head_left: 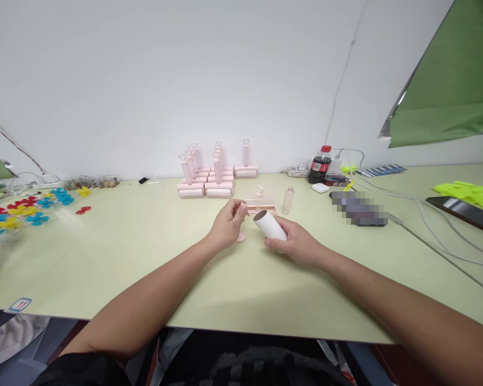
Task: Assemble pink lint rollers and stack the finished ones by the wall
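Note:
My right hand (295, 242) is wrapped round a white paper roll (270, 225), tilted with its open end up and to the left. Left of the roll, my left hand (228, 222) pinches something small and pale pink, mostly hidden by the fingers. A round pink piece (241, 237) lies on the table just below that hand. Behind both hands rests a pink case (261, 208), partly covered. A small pink part (260, 191) sits beyond the case, and a clear pinkish bottle (287, 201) stands to its right.
Pink cases with upright handles (218, 182) are grouped near the wall. Colourful propeller pieces (36, 206) cover the table's left side. To the right are a cola bottle (319, 165), a blurred dark object (358, 209), cables and a phone (465, 215). Another person's hand shows at the left edge.

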{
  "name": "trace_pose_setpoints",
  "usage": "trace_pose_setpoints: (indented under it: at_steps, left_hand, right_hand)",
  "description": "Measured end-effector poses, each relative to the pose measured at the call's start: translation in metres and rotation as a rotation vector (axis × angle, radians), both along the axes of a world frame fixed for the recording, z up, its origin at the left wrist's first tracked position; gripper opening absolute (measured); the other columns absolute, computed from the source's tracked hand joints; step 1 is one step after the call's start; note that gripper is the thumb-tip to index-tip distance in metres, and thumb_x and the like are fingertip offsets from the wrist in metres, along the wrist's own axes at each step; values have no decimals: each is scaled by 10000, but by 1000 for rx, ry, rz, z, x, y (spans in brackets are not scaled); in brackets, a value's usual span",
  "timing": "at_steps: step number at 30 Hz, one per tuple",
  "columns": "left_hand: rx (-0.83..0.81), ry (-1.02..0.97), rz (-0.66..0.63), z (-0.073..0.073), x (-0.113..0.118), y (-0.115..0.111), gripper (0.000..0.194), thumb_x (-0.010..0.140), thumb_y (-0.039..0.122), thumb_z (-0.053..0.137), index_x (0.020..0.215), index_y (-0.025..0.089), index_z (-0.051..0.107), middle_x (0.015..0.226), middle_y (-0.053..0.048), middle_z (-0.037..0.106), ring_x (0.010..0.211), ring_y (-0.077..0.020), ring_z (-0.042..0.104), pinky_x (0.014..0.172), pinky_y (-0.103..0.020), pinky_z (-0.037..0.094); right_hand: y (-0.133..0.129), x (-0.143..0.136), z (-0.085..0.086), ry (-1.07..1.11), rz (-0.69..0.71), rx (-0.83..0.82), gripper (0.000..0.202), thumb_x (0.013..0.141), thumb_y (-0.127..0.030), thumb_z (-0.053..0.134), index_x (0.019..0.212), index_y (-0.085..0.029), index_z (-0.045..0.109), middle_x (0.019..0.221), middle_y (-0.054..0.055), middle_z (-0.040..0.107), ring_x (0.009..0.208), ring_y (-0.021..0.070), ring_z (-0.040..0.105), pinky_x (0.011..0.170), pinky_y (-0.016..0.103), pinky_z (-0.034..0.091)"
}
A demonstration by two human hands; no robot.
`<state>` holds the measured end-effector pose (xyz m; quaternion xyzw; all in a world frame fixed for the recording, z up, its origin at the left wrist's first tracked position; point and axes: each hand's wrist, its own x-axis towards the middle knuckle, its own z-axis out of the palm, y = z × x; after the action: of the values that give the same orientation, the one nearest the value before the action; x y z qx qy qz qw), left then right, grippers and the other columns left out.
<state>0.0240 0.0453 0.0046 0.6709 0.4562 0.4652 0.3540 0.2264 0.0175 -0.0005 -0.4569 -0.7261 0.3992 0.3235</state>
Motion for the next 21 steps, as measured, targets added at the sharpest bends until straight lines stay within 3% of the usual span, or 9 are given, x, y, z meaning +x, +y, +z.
trace_pose_setpoints:
  at_steps: [3,7,21]
  left_hand:
    - [7,-107,-19,5,3,-7,270,899,486,507,898,221,561,829,-14,610,725,-143,556,675,-289,480]
    - [44,-37,-4,9,5,-19,201,874,415,552,809,225,546,744,5,587,681,-143,544,599,-274,452]
    - [175,116,-82,1,5,-22,264,935,443,489,1026,210,574,963,-30,644,871,-166,598,752,-295,493]
  right_hand:
    - [-1,-1,-2,-45,24,-14,323,755,-355,658,1038,-208,603,831,2,581,694,181,517,582,277,389]
    - [-1,-1,-3,-55,8,8,317,757,-353,657,1032,-204,606,831,-1,575,698,180,513,584,277,390]
    - [0,-1,-3,-44,18,5,350,778,-351,647,1077,-178,592,825,-5,545,686,155,477,592,268,375]
